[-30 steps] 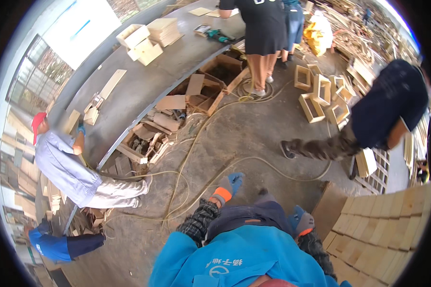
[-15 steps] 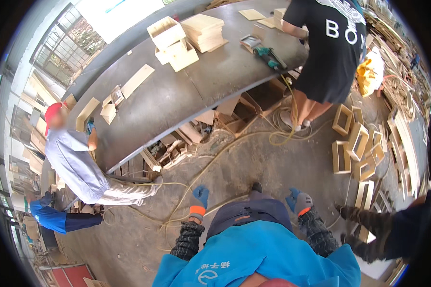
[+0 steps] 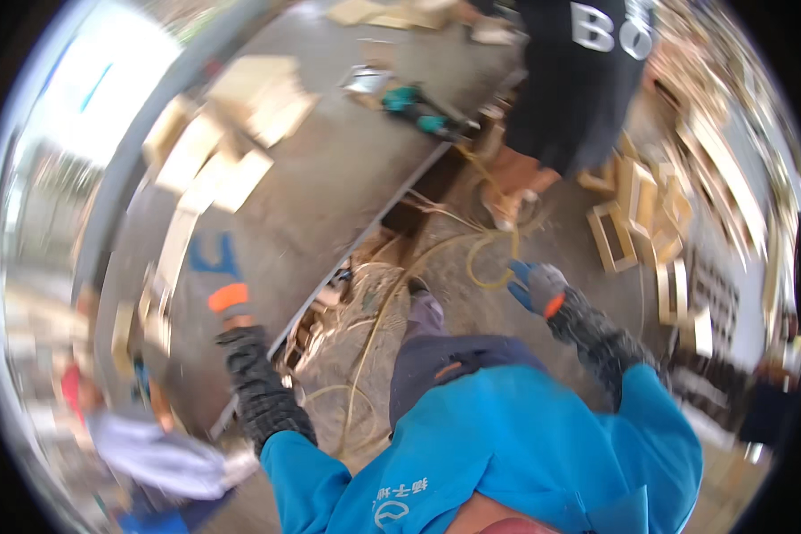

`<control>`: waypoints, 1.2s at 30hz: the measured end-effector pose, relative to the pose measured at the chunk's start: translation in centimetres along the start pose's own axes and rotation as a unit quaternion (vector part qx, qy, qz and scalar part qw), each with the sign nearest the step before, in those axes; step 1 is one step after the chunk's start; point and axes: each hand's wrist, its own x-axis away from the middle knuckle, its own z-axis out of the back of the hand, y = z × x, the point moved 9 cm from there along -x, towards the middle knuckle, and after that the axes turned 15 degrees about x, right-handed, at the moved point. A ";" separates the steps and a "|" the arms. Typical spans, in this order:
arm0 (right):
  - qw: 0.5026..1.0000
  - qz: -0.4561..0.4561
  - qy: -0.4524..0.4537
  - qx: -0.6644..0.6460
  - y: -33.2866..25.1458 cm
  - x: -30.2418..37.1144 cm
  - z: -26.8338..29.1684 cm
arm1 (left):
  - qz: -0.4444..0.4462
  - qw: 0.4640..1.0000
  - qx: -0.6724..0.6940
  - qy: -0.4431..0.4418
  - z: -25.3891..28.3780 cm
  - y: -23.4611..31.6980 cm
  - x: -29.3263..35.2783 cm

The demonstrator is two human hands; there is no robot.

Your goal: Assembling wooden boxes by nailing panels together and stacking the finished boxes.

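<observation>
My left hand (image 3: pixel 219 267), in a blue-palmed work glove with an orange cuff, reaches out over the dark worktable (image 3: pixel 329 169). Its thumb and fingers are spread, and nothing is in them. Beside it are a long pale wood strip (image 3: pixel 176 251) and, farther off, light wooden boxes (image 3: pixel 200 160). Out to my right is my right hand (image 3: pixel 538 287), gloved in grey and blue, its fingers apart and holding nothing. It hangs over the floor near a coiled yellow hose (image 3: pixel 482 278). Motion blurs the picture, so whether my left hand touches the tabletop is hard to see.
Stacked boards (image 3: pixel 271 98) and a teal power tool (image 3: pixel 418 109) lie on the table. A person in black (image 3: pixel 570 98) stands at its far end. Another in a light shirt (image 3: pixel 165 449) is at lower left. Wooden frames (image 3: pixel 636 209) are piled on the right.
I have moved closer to the table and my view has turned. My left hand has swung out from beside my waist to over the tabletop. Both hands stay empty.
</observation>
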 end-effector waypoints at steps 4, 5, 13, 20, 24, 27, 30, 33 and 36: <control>0.999 -0.036 -0.030 0.020 0.2 -5.6 -2.0 | 0.062 0.980 0.182 0.047 -1.6 -12.3 -18.9; 0.990 -0.130 -0.045 0.024 2.5 -3.9 -1.3 | 0.014 0.994 -0.113 0.000 -10.0 -2.9 -21.1; 0.984 -0.172 -0.039 -0.004 0.4 -12.9 -0.7 | 0.134 0.917 -0.322 -0.192 -19.3 -19.5 -42.1; 0.997 -0.061 -0.014 -0.054 -2.1 -23.2 4.5 | 0.040 0.977 -0.079 -0.193 -19.8 -20.0 -45.0; 0.997 -0.003 -0.038 -0.067 -2.0 -29.7 4.6 | 0.111 0.949 -0.180 -0.235 -23.4 -19.0 -41.9; 0.995 0.039 0.050 -0.071 -1.6 -34.9 5.5 | 0.116 0.941 -0.258 -0.187 -22.2 -17.7 -39.8; 0.990 0.055 0.049 -0.122 -0.6 -39.3 8.2 | 0.172 0.942 -0.271 -0.096 -17.4 -18.8 -40.6; 0.984 0.043 0.056 -0.163 1.6 -44.0 8.6 | 0.153 0.964 -0.206 -0.061 -13.9 -15.9 -39.1; 0.975 0.050 0.095 -0.192 2.9 -48.1 8.7 | 0.039 0.987 -0.151 -0.037 -9.8 -11.4 -34.4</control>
